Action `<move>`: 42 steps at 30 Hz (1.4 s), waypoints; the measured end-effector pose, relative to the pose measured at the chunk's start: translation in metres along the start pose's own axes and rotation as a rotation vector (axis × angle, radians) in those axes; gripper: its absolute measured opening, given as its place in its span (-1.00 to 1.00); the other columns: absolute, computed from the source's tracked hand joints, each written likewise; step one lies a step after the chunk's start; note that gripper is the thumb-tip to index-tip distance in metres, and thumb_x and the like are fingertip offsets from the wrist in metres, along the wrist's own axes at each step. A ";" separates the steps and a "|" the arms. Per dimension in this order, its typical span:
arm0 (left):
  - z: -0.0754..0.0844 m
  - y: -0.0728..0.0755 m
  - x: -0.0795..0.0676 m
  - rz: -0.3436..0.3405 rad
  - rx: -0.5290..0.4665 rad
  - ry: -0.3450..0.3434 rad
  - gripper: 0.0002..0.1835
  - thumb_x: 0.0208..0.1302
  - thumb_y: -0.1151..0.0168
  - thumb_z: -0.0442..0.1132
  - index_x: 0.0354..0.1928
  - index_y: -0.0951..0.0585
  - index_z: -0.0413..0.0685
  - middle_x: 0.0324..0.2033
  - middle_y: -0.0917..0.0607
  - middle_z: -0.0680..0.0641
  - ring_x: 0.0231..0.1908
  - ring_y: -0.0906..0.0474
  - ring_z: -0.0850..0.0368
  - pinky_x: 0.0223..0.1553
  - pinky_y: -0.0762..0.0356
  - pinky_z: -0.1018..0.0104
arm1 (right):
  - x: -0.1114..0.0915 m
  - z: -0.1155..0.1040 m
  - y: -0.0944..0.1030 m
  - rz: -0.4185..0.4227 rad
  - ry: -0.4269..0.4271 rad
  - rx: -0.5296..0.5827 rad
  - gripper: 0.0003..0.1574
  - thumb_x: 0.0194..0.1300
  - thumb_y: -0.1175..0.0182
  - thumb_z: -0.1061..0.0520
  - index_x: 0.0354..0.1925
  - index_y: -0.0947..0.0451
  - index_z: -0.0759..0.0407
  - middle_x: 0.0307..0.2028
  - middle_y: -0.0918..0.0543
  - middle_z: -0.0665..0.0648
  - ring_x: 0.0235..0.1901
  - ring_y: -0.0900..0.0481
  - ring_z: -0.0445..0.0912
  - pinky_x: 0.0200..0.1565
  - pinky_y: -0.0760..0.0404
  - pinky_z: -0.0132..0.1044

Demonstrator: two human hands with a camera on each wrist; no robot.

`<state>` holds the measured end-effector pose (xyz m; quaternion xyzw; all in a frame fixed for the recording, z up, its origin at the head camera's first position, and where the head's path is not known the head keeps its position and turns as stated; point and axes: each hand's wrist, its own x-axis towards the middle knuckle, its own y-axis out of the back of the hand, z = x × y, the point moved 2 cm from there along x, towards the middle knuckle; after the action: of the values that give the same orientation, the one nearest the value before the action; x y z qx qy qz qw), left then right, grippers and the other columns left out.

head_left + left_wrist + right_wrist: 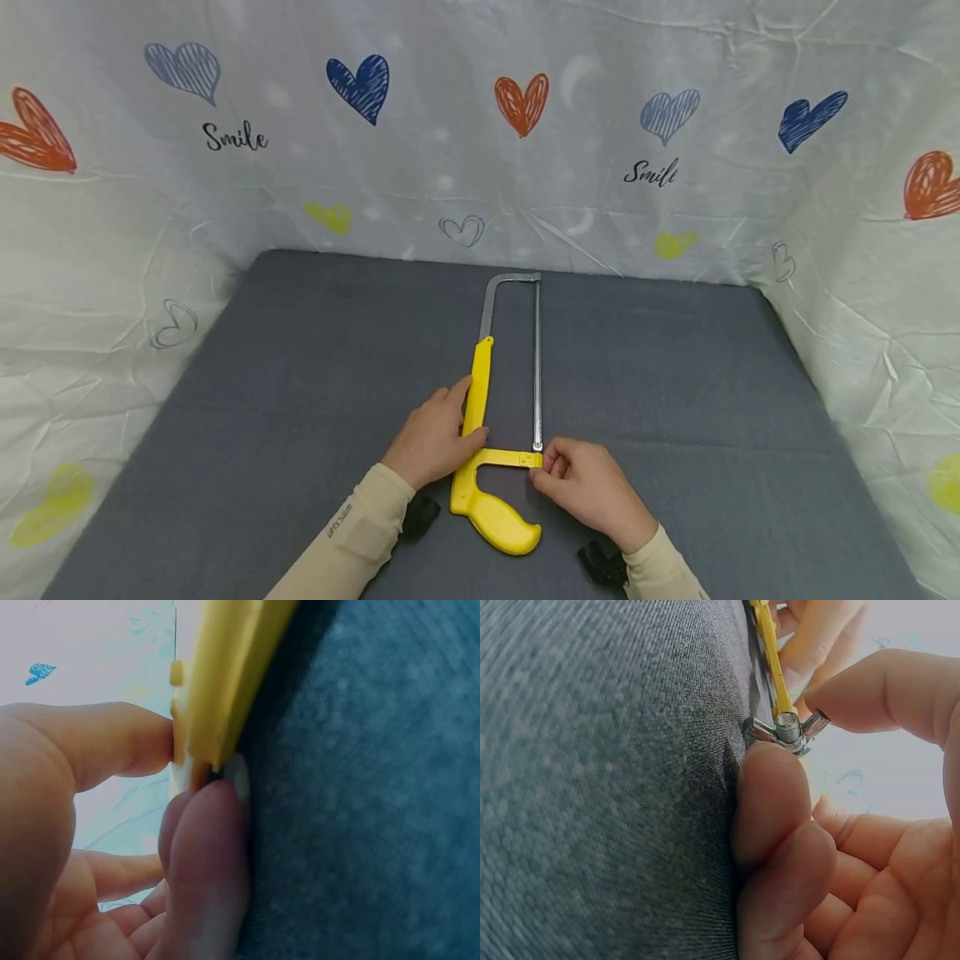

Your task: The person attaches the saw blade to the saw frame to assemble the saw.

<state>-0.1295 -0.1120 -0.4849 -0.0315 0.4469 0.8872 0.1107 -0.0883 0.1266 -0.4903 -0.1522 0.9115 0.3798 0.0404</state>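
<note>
A hacksaw [480, 375] with a yellow handle and frame lies flat on the dark table, its handle toward me. Its metal blade [537, 367] runs along the right side of the frame. My left hand [431, 442] holds the yellow spine near the crossbar; in the left wrist view its thumb and fingers close around the yellow part. At the crossbar's right end, my right hand [596, 487] pinches a metal wing nut [789, 735]. The nut sits on a threaded bolt, and the right wrist view shows a finger and thumb at its two wings.
Dark grey cloth covers the table [315, 333]. A white curtain [442, 167] printed with hearts and "Smile" stands behind it and along both sides. Black wrist devices [602, 564] show beside the beige sleeves [360, 533].
</note>
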 end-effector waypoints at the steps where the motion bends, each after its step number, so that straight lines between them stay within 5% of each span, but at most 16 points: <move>1: 0.000 0.000 0.000 -0.001 0.000 -0.003 -0.09 0.40 -0.44 -0.02 0.68 -0.28 -0.10 -0.11 -0.62 -0.12 -0.38 -0.54 0.15 -0.29 -0.60 0.26 | 0.000 0.000 0.000 0.001 0.002 0.000 -0.75 0.32 -0.46 -0.03 -0.41 -0.60 -0.06 -0.59 -0.54 -0.11 -0.67 -0.38 -0.21 -0.57 -0.34 -0.36; 42: 0.001 0.000 0.001 0.014 0.010 -0.007 -0.11 0.37 -0.46 -0.03 0.65 -0.33 -0.12 -0.15 -0.62 -0.10 -0.33 -0.52 0.14 -0.28 -0.58 0.27 | -0.001 0.003 0.004 -0.029 0.108 0.030 -0.81 0.40 -0.43 0.08 -0.34 -0.61 -0.03 -0.53 -0.54 -0.12 -0.63 -0.38 -0.27 -0.54 -0.37 -0.36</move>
<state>-0.1303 -0.1107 -0.4840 -0.0248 0.4511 0.8858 0.1060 -0.0884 0.1323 -0.4895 -0.1849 0.9157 0.3568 -0.0011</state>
